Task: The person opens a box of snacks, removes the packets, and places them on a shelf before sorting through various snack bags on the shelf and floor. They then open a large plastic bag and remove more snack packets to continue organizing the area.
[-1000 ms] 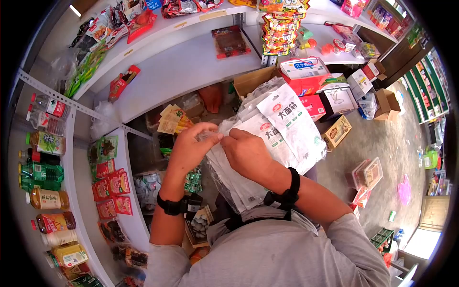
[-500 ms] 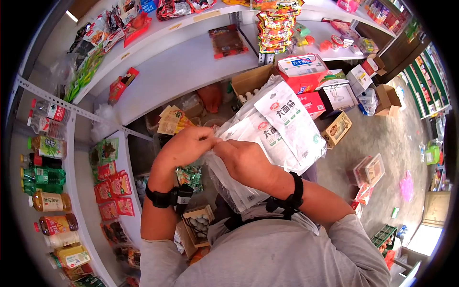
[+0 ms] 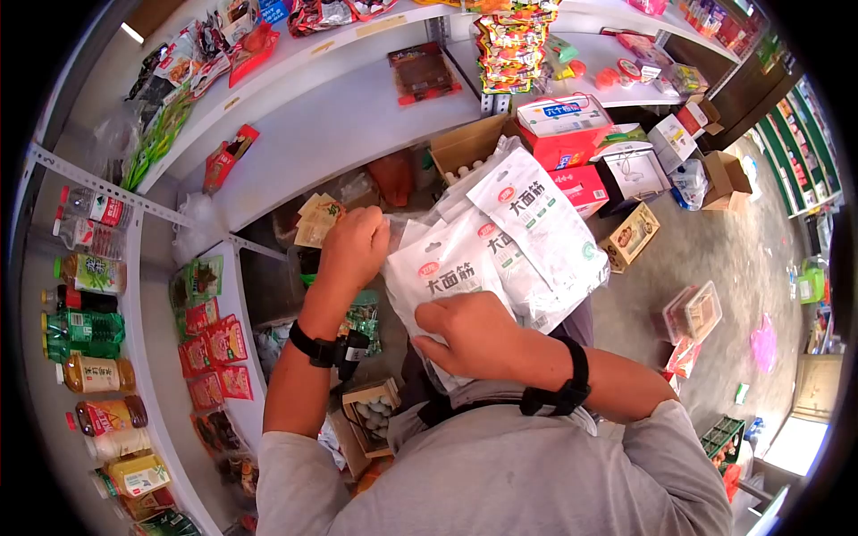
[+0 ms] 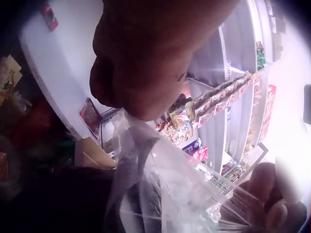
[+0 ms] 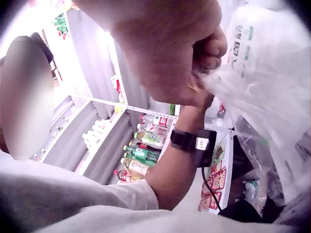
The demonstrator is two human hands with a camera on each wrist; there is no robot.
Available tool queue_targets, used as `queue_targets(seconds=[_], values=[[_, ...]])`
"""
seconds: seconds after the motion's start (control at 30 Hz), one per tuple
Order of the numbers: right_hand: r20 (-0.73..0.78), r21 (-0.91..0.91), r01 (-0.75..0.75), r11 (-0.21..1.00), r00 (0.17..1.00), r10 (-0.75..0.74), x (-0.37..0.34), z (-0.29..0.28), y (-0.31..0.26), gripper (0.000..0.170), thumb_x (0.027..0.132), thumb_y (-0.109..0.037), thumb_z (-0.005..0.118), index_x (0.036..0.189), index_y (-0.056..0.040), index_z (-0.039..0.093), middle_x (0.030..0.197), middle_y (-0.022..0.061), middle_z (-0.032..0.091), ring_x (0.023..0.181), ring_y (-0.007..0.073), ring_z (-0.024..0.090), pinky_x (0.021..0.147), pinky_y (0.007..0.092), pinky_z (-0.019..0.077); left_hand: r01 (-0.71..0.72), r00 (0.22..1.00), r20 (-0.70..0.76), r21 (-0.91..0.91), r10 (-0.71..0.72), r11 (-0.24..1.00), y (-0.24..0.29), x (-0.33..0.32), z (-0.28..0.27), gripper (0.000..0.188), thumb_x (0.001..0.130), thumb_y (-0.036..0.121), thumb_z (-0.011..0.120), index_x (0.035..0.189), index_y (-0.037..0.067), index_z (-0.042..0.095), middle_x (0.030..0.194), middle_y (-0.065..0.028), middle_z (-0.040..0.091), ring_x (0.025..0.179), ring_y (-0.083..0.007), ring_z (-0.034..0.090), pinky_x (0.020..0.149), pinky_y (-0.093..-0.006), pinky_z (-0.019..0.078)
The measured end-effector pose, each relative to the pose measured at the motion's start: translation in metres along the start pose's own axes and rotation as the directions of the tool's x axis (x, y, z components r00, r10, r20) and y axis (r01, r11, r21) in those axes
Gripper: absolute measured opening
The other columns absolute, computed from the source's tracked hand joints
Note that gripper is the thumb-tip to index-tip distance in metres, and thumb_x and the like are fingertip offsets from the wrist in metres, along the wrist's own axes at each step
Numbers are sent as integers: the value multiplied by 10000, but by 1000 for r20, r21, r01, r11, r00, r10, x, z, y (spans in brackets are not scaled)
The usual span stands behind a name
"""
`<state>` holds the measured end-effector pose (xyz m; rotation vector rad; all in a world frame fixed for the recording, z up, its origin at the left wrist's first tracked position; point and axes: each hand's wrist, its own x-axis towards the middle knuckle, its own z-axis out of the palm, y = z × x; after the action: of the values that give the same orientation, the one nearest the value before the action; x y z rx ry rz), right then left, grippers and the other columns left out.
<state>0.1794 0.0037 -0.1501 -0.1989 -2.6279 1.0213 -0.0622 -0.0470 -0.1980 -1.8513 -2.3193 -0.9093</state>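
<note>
White printed packets (image 3: 536, 223) lie overlapped on the person's lap, inside or under clear plastic film. The left hand (image 3: 356, 246) pinches the film's upper left edge; in the left wrist view the stretched clear plastic (image 4: 165, 179) hangs from the curled left hand (image 4: 146, 63). Lower and to the right, the right hand (image 3: 469, 335) grips the near part of the plastic over the front packet (image 3: 442, 272). Gathered plastic (image 5: 228, 87) runs out from the curled fingers of the right hand (image 5: 170, 58) in the right wrist view. The film is taut between both hands.
Shelves (image 3: 313, 116) curve around the front and left, with bottles (image 3: 89, 326) at far left. An open carton (image 3: 465, 147), a red box (image 3: 563, 129) and a brown box (image 3: 630, 237) stand beyond the packets. A small crate (image 3: 373, 415) sits near the left elbow.
The hands, close together earlier, have moved apart: the left up and away, the right down toward the body. The plastic between them is spread, and the front packet's print now shows.
</note>
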Motion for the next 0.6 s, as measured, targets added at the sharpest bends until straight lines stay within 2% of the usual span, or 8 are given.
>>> queue_targets(seconds=[0.03, 0.13, 0.27, 0.37, 0.4, 0.43, 0.5, 0.6], values=[[30, -21, 0, 1000, 1000, 0, -4, -3, -1, 174, 879, -159, 691, 845, -50, 559, 730, 148, 615, 686, 380, 651, 583, 477, 504, 12, 1000, 7, 6, -12, 1000, -4, 1, 5, 192, 941, 165, 613, 835, 31, 524, 822, -176, 589, 783, -438, 594, 679, -528, 478], [62, -60, -3, 998, 998, 6, -15, -14, -14, 173, 886, -142, 684, 840, -47, 547, 732, 133, 609, 688, 367, 652, 577, 466, 502, -18, 997, -72, -78, 13, 997, -12, 6, 13, 258, 945, 132, 639, 816, -7, 463, 776, -221, 531, 726, -466, 520, 618, -491, 416], [40, 34, 15, 999, 999, -16, -26, -26, -21, 164, 903, -114, 696, 850, -48, 555, 747, 112, 608, 682, 348, 646, 576, 442, 499, 70, 995, -63, -56, -74, 996, -9, 11, -1, 215, 922, 156, 646, 798, 30, 522, 778, -161, 588, 730, -393, 587, 640, -476, 463], [-55, 188, 5, 982, 998, 5, -25, -37, -5, 162, 908, -143, 691, 911, -52, 558, 756, 130, 599, 719, 365, 645, 590, 473, 499, 156, 982, -83, -144, -169, 977, 32, 4, -35, 125, 895, 132, 665, 842, 42, 596, 821, -143, 637, 682, -351, 594, 625, -418, 483], [-59, 201, -38, 979, 997, 51, -22, -44, -5, 162, 912, -143, 708, 926, -66, 566, 769, 131, 587, 745, 362, 640, 610, 468, 504, 170, 978, -89, -198, -190, 966, 59, 1, -52, 97, 884, 128, 672, 869, 45, 624, 843, -139, 655, 671, -339, 599, 624, -401, 491], [-85, 180, -8, 984, 996, 24, -19, -45, -2, 163, 911, -139, 711, 927, -67, 566, 771, 129, 588, 745, 364, 639, 613, 469, 507, 180, 973, -99, -250, -210, 951, 73, -4, -60, 82, 874, 123, 679, 896, 49, 652, 864, -134, 674, 660, -328, 603, 624, -384, 499], [-131, 145, 52, 988, 991, -33, -14, -40, 4, 165, 910, -132, 718, 929, -70, 566, 776, 124, 589, 745, 367, 637, 621, 473, 511, -177, 984, -72, -344, 162, 922, 64, -28, -58, 151, 873, 129, 710, 1008, 62, 712, 906, -139, 687, 674, -282, 638, 614, -381, 490], [-48, 194, 40, 980, 998, -32, -14, -32, 7, 165, 920, -146, 728, 962, -64, 591, 823, 124, 640, 731, 360, 661, 617, 448, 520, -10, 972, 204, -460, 117, 888, 103, -50, -72, 151, 866, 152, 716, 983, 56, 708, 869, -133, 672, 698, -290, 646, 606, -378, 491]])
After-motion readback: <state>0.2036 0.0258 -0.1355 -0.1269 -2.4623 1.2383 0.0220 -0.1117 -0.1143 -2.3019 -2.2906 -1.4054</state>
